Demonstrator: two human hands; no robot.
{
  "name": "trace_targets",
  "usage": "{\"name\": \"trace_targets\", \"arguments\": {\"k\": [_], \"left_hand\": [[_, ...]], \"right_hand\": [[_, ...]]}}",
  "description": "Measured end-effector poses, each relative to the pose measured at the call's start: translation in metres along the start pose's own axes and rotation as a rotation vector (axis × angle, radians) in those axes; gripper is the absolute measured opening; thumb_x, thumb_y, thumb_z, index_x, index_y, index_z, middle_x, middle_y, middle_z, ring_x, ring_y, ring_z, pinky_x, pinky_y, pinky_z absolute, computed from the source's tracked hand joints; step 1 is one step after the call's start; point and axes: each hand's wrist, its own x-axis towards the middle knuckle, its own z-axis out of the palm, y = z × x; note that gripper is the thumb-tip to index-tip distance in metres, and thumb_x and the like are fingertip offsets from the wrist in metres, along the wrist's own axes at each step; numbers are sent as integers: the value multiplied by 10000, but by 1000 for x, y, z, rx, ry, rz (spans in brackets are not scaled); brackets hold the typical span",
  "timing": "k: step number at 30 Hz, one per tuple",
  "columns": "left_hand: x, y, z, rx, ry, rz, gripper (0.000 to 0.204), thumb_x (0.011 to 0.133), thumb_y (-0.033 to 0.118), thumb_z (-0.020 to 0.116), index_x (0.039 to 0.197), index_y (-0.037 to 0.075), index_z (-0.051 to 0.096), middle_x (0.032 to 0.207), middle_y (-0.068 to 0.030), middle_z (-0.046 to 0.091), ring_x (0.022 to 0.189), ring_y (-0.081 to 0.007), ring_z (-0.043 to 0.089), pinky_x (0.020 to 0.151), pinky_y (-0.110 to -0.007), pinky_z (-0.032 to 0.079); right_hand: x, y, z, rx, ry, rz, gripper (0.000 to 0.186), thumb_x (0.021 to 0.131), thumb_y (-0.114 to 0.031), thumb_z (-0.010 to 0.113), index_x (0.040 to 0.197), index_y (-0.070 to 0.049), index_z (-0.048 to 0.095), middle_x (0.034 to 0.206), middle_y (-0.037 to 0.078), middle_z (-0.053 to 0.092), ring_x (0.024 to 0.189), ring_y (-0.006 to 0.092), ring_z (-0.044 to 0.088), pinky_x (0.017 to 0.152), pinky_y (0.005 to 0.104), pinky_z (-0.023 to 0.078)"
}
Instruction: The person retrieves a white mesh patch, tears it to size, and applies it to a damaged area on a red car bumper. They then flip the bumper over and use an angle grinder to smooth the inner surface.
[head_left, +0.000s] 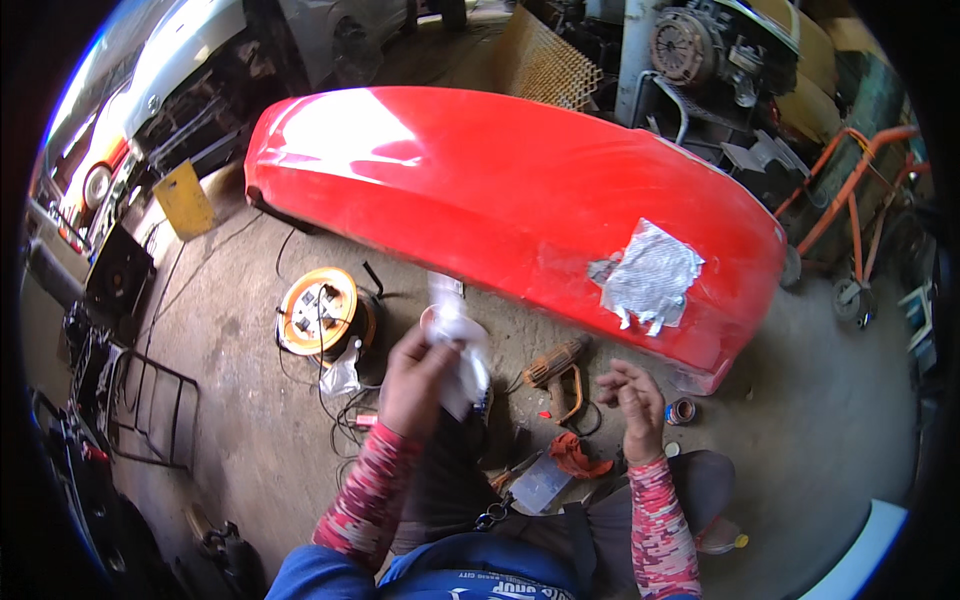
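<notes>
My left hand (412, 385) pinches a crumpled white cloth or paper sheet (464, 372), which hangs down from the fingers and is slightly blurred. My right hand (636, 408) is raised with its fingers apart and loosely bent, nothing in them. Ahead of both hands stretches a glossy red car bumper (480, 190). Toward its right end a silvery, textured patch (655, 275) lies on the paint, beside a small rough grey spot. An orange-brown heat gun (556, 362) lies on the floor between my hands. A small open can (681, 411) stands right of my right hand.
An orange cable reel (318, 312) with sockets stands left of my left hand, cables trailing. A red rag (580, 457) and clear plastic box (541, 484) lie near my knees. Left are a yellow plate (184, 201) and black metal frame (155, 410); right, an orange hand trolley (858, 215).
</notes>
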Motion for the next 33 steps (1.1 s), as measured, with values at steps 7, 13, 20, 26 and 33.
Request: {"name": "trace_targets", "arguments": {"k": [7,13,20,26,33], "left_hand": [[25,-47,-173,-341,649,85,269,937,105,548,1173,12,638,1051,-94,703,934,-231,700,809,-382,570],[-17,-173,-284,-537,751,-316,349,951,210,516,1214,9,628,1020,-124,714,913,-295,721,793,-442,584],[-43,-242,-304,520,1038,-399,854,869,386,704,1483,-101,364,1464,-389,459,1372,-498,469,1154,-481,387],[-32,-194,-265,559,1036,-159,727,981,377,568,1513,-77,369,1539,-306,422,1444,-421,398,1194,-434,312],[-11,-132,-217,64,909,-20,536,1046,319,485,1451,-31,474,1410,-160,548,1242,-243,527,1063,-348,401]], "right_hand": [[-25,2,-25,-121,216,103,379,1030,-255,613,1312,-3,596,994,65,697,742,100,628,718,253,528],[-40,-18,-40,-196,285,101,377,1025,-251,617,1307,-1,593,996,81,696,750,109,645,705,257,528],[-44,-60,-49,-272,328,-11,416,1036,-275,591,1363,-21,551,1056,81,690,755,112,663,694,254,501],[-37,-103,-49,-363,274,-28,453,1035,-277,592,1385,2,526,1056,71,691,772,101,660,682,242,474],[-19,-162,-49,-572,-21,14,433,1018,-202,617,1368,36,529,1047,73,681,821,104,646,753,239,498]]}}
